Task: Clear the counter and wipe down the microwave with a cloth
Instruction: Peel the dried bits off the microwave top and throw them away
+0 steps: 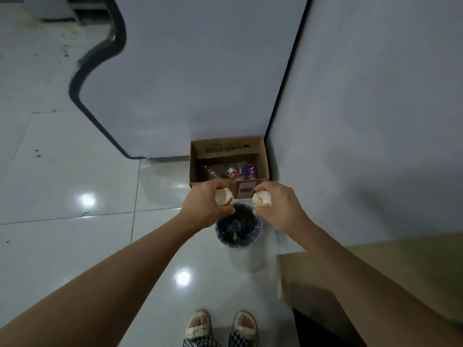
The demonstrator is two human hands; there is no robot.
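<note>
Each hand grasps an eggshell half — left hand (204,204), right hand (280,206) — with the bin (237,230) directly below, between them.

Eggshell halves (224,196) pale tan, whitish inside. Bin liner (237,227) black. Cardboard box (253,146) brown, red-and-white label. Floor tiles (62,184) glossy white. Trousers (200,343) black-and-white checked.

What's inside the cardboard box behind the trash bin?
The cardboard box holds a few plastic bottles with red and blue labels, lying on the bottom. Its near wall and the left hand hide the front part, so anything there cannot be seen.
</note>
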